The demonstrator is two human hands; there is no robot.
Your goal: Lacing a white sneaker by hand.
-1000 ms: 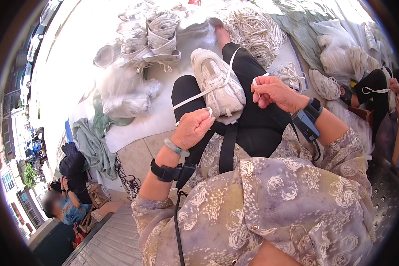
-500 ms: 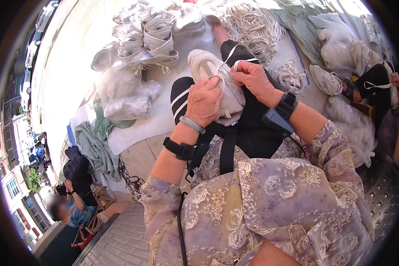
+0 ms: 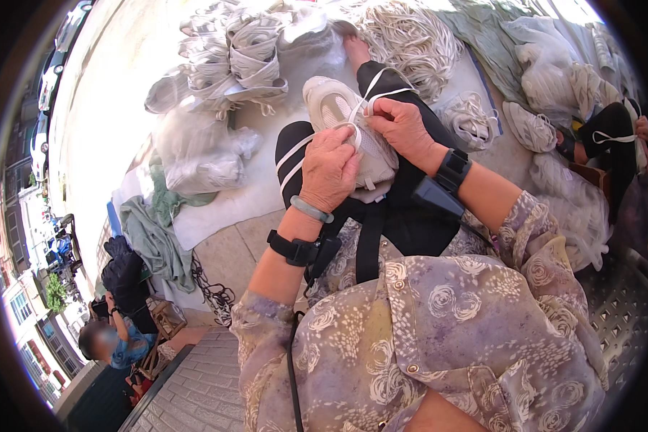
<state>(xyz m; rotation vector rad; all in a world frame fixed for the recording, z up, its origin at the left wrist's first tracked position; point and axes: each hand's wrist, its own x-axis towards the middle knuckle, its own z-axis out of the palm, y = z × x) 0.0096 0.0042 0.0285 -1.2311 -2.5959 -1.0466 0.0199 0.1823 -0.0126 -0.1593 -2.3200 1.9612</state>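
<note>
A pale beige sneaker (image 3: pixel 376 167) rests between my thighs, its toe pointing away from me. White shoelace (image 3: pixel 373 88) runs through its upper, with loose lengths looping over both dark trouser legs. My left hand (image 3: pixel 329 164) is closed at the left side of the shoe, pinching the lace between thumb and forefinger. On the other side, my right hand (image 3: pixel 405 129) pinches the lace just above the tongue area. The fingertips of the two hands are close together but apart. My fingers hide part of the eyelet rows.
Bundled shoe parts (image 3: pixel 248 61) and a clear plastic bag (image 3: pixel 201 155) lie ahead to the left. A heap of white laces (image 3: pixel 410 43) and a smaller bundle (image 3: pixel 470 122) lie ahead right. Another person's hand (image 3: pixel 646 129) holds lace at far right. Someone sits at lower left.
My right hand has moved left and slightly down, nearer my left hand, drawing its lace along. My left hand stays nearly in place at the shoe.
</note>
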